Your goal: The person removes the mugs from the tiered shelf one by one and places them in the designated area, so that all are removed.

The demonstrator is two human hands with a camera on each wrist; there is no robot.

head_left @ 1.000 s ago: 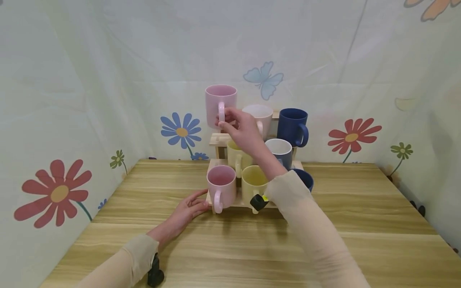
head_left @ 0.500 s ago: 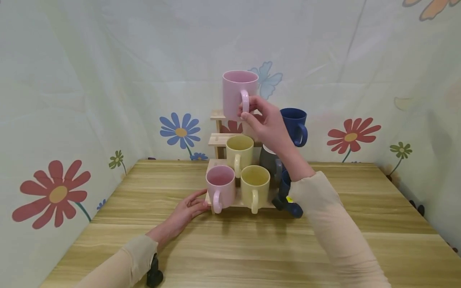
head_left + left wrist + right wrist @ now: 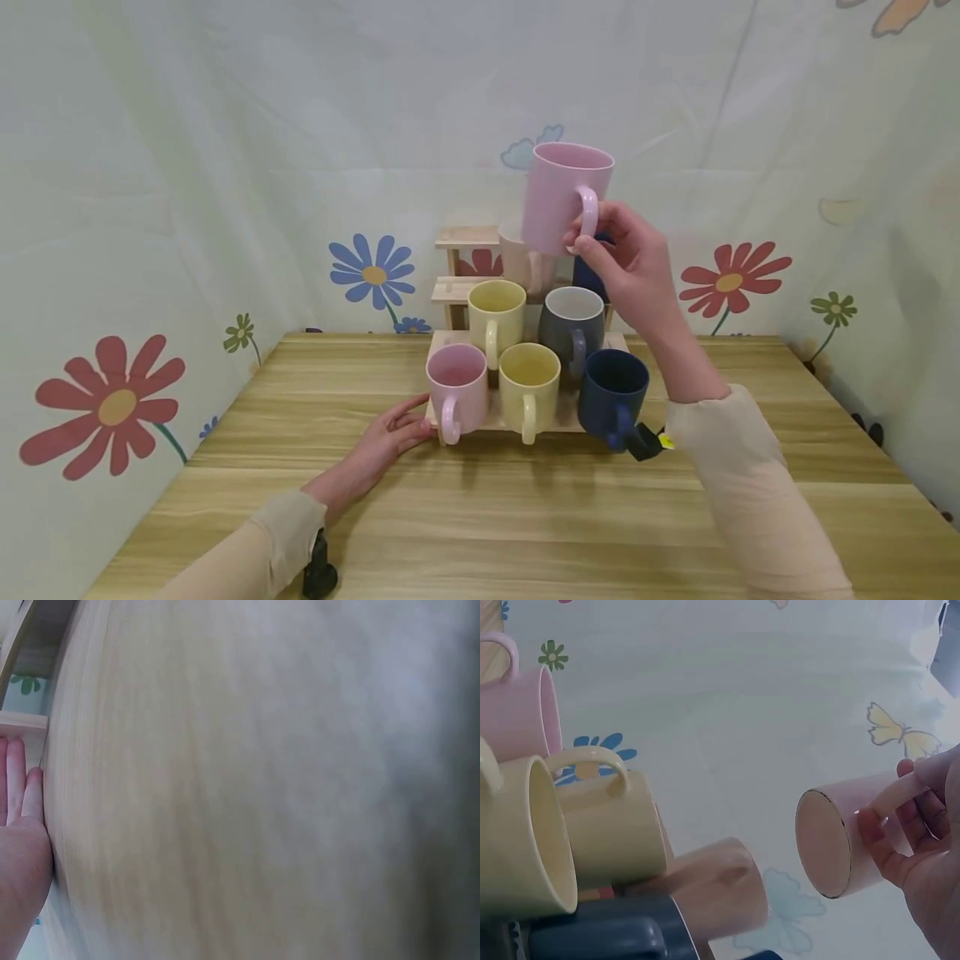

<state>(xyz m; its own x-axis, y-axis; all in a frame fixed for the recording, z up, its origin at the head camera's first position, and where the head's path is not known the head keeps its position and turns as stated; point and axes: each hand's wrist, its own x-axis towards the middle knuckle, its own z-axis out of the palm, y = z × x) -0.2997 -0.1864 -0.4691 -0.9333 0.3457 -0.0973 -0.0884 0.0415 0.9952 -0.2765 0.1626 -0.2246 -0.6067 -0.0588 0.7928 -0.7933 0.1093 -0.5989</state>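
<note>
My right hand (image 3: 633,258) pinches the handle of a pink mug (image 3: 562,200), held upright with a slight tilt above the rack's right side. The right wrist view shows the same pink mug (image 3: 832,836) with its underside toward the camera. Low on the left, my left hand (image 3: 386,437) touches the front left corner of the wooden tiered rack (image 3: 450,292), its fingers fairly straight. In the left wrist view, fingers (image 3: 16,780) reach to a wooden slat (image 3: 22,722). On the top tier, a pale pink mug (image 3: 517,262) is partly hidden behind the held mug.
The front tier carries a pink mug (image 3: 457,387), a yellow mug (image 3: 529,387) and a dark blue mug (image 3: 611,392). Behind them stand another yellow mug (image 3: 497,317) and a grey mug (image 3: 572,325). A blue mug (image 3: 590,275) is mostly covered. The wooden table (image 3: 480,517) extends around the rack.
My right hand has lifted the pink mug from the rack's upper left and carried it right, past the pale pink mug. My left hand stays at the rack's corner.
</note>
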